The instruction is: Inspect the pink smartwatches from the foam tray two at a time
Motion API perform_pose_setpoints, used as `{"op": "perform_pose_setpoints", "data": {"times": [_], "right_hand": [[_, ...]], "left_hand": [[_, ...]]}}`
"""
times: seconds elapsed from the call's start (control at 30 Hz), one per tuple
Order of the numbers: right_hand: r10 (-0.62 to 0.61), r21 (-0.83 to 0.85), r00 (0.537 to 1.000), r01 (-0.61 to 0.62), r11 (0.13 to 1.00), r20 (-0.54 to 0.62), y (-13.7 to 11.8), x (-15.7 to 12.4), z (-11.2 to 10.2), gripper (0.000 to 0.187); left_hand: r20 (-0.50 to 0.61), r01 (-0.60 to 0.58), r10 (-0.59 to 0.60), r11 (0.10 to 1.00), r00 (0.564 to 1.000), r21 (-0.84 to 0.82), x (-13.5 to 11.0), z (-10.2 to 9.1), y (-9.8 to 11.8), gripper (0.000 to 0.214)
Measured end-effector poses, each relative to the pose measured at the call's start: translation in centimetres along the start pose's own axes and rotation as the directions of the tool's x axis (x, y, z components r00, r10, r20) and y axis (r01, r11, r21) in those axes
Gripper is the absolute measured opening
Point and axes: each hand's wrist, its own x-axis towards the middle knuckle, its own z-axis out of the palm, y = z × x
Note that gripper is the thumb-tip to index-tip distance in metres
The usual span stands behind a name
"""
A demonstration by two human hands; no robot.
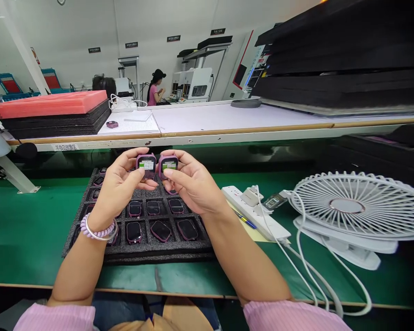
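Observation:
My left hand grips a purple smartwatch body, its thumb resting on the lit screen. Right beside it, my right hand pinches a second purple smartwatch body, thumb on the lower part of its screen. Both screens face me and show white and green blocks; the text is too small to read. Below the hands lies a black foam tray with several more watch bodies in its compartments, such as a dark-screened smartwatch. My hands and forearms hide part of the tray.
A white power strip with cables and a white fan stand on the right. A shelf crosses behind, bearing red foam and a stack of black foam. A person in pink sits farther back.

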Motion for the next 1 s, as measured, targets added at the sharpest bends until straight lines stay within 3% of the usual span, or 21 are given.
{"op": "perform_pose_setpoints", "data": {"times": [0.77,1.0], "right_hand": [[0.006,-0.017,1.0,-0.006,1.0,-0.012,0.33,0.08,-0.38,0.051],[0.017,0.0,1.0,-0.017,1.0,-0.024,0.0,0.06,-0.42,0.054]], "left_hand": [[-0.023,0.011,-0.012,0.999,1.0,-0.05,0.43,-0.34,-0.07,0.046],[-0.038,0.016,-0.02,0.996,0.999,-0.086,0.55,-0.49,-0.11,0.056]]}}
